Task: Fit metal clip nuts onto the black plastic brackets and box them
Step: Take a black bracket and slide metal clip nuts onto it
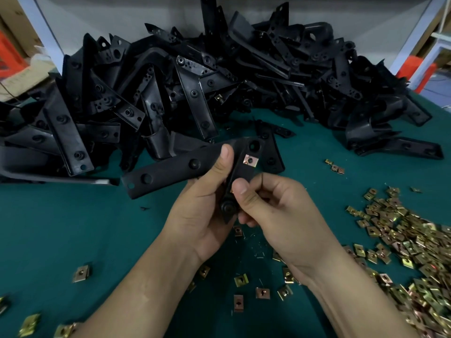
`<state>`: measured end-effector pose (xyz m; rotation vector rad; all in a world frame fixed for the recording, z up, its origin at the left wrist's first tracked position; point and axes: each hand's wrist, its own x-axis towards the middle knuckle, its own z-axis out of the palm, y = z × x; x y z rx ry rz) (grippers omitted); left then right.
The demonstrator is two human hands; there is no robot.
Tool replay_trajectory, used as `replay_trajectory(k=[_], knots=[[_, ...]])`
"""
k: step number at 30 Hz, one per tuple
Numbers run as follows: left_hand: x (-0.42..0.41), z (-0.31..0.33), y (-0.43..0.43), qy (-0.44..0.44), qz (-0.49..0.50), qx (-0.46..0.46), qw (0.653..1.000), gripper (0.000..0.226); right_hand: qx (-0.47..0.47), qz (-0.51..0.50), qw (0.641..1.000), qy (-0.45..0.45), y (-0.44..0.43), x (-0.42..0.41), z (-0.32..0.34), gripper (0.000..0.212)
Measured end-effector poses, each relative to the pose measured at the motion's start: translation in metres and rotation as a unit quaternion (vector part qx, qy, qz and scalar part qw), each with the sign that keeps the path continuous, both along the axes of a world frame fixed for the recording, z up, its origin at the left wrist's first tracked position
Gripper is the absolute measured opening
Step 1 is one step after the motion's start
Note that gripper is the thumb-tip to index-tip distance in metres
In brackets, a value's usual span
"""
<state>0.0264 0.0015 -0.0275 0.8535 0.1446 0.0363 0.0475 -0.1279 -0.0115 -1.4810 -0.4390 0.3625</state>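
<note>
Centrally, left hand point(205, 206) grips bracket point(170, 172), clip nut point(251, 161) fitted

- No word, label, brand or number can be read anywhere in view.
- The cardboard box point(12, 18) at the far left shows a faint dark mark on its side, too blurred to make out.

Bracket pile point(219, 81) across the back of the table point(61, 228); clip nut heap point(415, 252) at right; held bracket point(170, 172) at centre, before the pile.
</note>
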Motion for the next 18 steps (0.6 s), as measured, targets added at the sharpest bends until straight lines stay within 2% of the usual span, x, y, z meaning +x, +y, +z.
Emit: replay_trajectory(k=[4,6,9,13,18], knots=[[0.000,0.001,-0.002,0.019,0.037,-0.015,0.999,0.058,0.028,-0.001,1.000,-0.012,-0.002,0.004,-0.003,0.006],[-0.001,0.002,-0.006,0.036,0.058,-0.028,0.997,0.060,0.009,-0.016,0.999,-0.046,-0.002,0.002,-0.005,0.015],[-0.001,0.003,-0.012,0.027,0.096,-0.019,0.995,0.041,-0.034,-0.080,0.990,-0.109,0.001,0.000,-0.003,0.013],[-0.005,0.013,-0.021,0.019,0.141,0.019,0.990,0.027,-0.051,-0.137,0.981,-0.129,0.003,-0.002,0.005,0.021],[-0.009,0.033,-0.022,-0.015,0.157,0.009,0.987,0.048,-0.078,-0.155,0.973,-0.150,-0.009,-0.006,0.025,0.041]])
